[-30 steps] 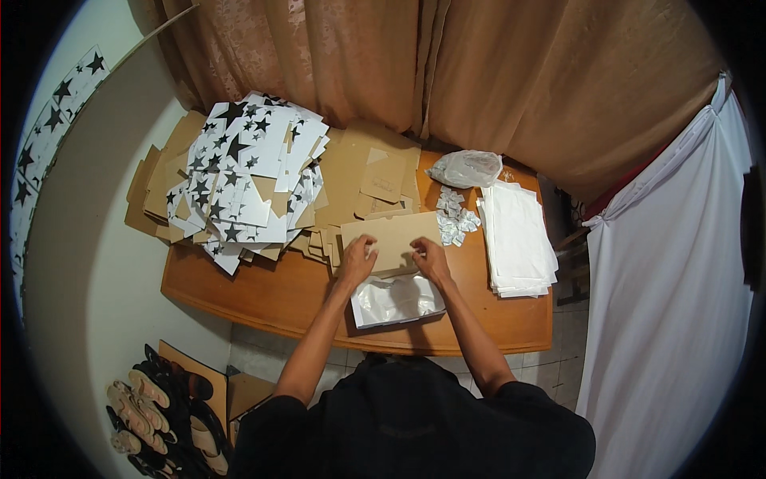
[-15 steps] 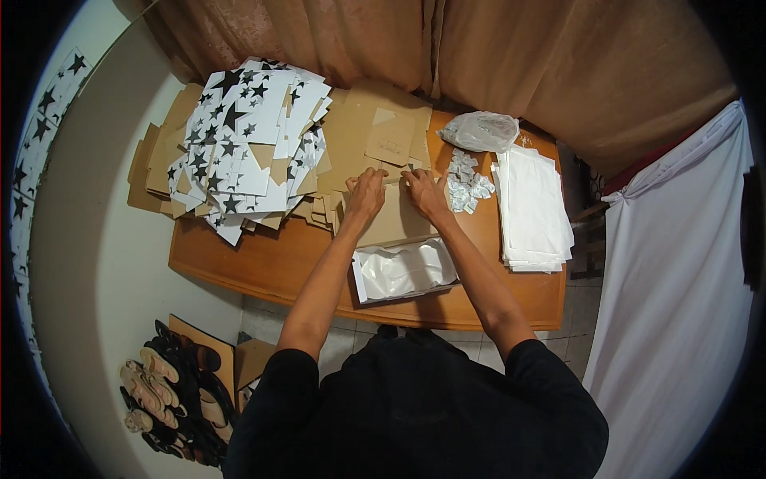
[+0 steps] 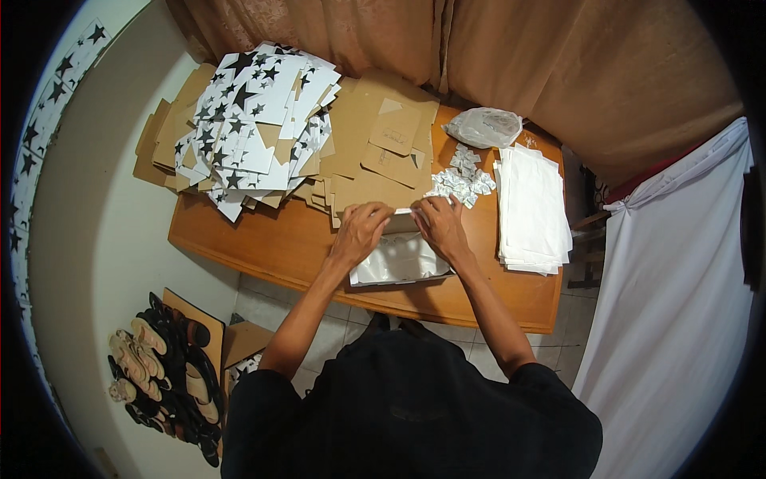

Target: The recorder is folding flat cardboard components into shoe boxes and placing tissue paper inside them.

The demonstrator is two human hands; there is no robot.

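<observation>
Lid (image 3: 403, 223) of the open cardboard box (image 3: 399, 282) stands raised at its far side on the wooden table (image 3: 255, 249); in the head view, left hand (image 3: 365, 231) and right hand (image 3: 441, 227) pinch its upper edge. Folding that edge seems in hand; the next move calls for even pressure.

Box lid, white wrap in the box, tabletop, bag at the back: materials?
Box lid: likely cardboard, matte; plain brown inner face.
White wrap: plastic film or glossy paper, can't tell; crinkled, bright highlights.
Tabletop: probably varnished wood or veneer; smooth reddish-brown, slight sheen.
Bag: probably thin plastic; wrinkled, translucent.
</observation>
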